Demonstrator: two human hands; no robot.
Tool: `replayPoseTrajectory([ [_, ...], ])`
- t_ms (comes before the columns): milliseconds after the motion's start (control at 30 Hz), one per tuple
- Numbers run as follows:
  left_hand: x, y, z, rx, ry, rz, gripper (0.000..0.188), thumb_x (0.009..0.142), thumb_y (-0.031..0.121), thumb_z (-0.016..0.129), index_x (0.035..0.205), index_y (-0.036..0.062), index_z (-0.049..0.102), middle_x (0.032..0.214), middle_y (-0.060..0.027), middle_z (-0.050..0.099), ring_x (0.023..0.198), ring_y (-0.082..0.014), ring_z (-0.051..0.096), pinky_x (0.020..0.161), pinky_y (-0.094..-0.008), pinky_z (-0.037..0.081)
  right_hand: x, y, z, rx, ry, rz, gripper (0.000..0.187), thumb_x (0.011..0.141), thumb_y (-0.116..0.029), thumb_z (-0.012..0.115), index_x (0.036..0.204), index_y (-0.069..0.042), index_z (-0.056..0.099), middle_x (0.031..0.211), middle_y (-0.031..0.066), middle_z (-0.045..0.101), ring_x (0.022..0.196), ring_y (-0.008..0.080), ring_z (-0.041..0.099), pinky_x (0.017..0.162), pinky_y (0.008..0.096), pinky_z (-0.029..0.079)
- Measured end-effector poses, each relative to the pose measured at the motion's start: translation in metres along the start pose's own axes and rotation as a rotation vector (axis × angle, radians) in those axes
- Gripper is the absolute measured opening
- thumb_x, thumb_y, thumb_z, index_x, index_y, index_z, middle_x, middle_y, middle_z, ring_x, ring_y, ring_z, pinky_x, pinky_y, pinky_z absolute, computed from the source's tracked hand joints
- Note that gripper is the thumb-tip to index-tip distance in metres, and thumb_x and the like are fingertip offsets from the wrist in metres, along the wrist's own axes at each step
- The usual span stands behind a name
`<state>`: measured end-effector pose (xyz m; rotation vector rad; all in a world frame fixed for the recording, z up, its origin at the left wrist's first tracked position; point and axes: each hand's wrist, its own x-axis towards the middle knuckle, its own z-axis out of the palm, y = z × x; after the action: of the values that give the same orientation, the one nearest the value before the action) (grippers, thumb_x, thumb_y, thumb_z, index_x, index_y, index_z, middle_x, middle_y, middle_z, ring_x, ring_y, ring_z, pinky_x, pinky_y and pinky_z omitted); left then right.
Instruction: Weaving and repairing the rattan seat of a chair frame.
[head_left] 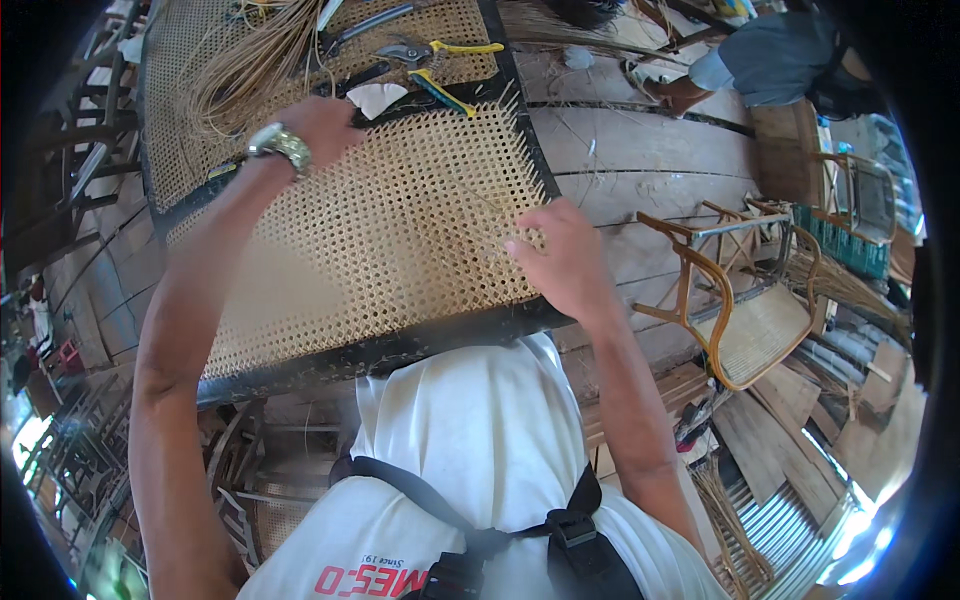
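Note:
A woven cane panel (400,220) with an open mesh lies in a black frame (430,338) in front of me. Over its far left part reaches my left hand (325,135), a metal watch on the wrist. Its fingers are blurred and partly turned from view, so their grip does not show. My right hand (565,255) is at the panel's right edge, fingers curled and pinched together over the mesh. Whatever is between those fingertips is too small to make out. Loose strand ends (535,165) stick out along the right edge.
Beyond my left hand lie a bundle of cane strands (250,70), yellow-handled pruning shears (410,52) and a white scrap (377,98). A wooden chair (745,310) lies on the plank floor at right. A person (770,65) is at the far right. Dark chair frames crowd the left.

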<state>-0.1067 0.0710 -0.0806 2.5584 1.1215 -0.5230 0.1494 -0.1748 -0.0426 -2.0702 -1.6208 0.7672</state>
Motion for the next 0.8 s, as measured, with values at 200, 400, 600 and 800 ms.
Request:
replayPoseTrajectory([
  [200, -0.031, 0.035, -0.010, -0.451, 0.274, -0.185, 0.056, 0.080, 0.064, 0.072, 0.076, 0.0082, 0.066, 0.066, -0.0065, 0.066, 0.061, -0.0192, 0.064, 0.059, -0.0345, 0.049, -0.047, 0.028, -0.032, 0.193, 0.028, 0.641, 0.047, 0.093, -0.048, 0.064, 0.085, -0.002, 0.068, 0.077, 0.0143, 0.067, 0.073, 0.0314, 0.063, 0.065, 0.0353, 0.050],
  [400, -0.045, 0.115, 0.028, -0.683, 0.332, 0.009, 0.040, 0.086, 0.046, 0.073, 0.086, 0.0065, 0.071, 0.075, -0.0111, 0.066, 0.067, -0.0279, 0.066, 0.062, -0.0397, 0.052, -0.004, 0.002, -0.013, -0.188, -0.146, 0.416, 0.040, 0.090, -0.042, 0.065, 0.082, -0.004, 0.069, 0.081, 0.0188, 0.070, 0.077, 0.0379, 0.067, 0.068, 0.0450, 0.051],
  [600, -0.043, 0.139, 0.051, -0.681, 0.430, 0.107, 0.029, 0.090, 0.035, 0.069, 0.090, 0.0058, 0.071, 0.084, -0.0121, 0.064, 0.074, -0.0323, 0.065, 0.065, -0.0431, 0.052, 0.008, 0.013, -0.007, -0.122, -0.126, 0.362, 0.025, 0.086, -0.028, 0.068, 0.087, -0.003, 0.070, 0.073, 0.0147, 0.069, 0.069, 0.0260, 0.069, 0.065, 0.0362, 0.051],
  [800, -0.035, 0.133, 0.058, -0.613, 0.450, 0.109, 0.025, 0.092, 0.032, 0.067, 0.097, 0.0074, 0.071, 0.090, -0.0106, 0.063, 0.074, -0.0305, 0.065, 0.066, -0.0423, 0.053, 0.020, 0.018, -0.016, -0.203, -0.242, 0.206, 0.017, 0.083, -0.019, 0.067, 0.093, -0.005, 0.067, 0.076, 0.0134, 0.068, 0.071, 0.0295, 0.067, 0.066, 0.0396, 0.051],
])
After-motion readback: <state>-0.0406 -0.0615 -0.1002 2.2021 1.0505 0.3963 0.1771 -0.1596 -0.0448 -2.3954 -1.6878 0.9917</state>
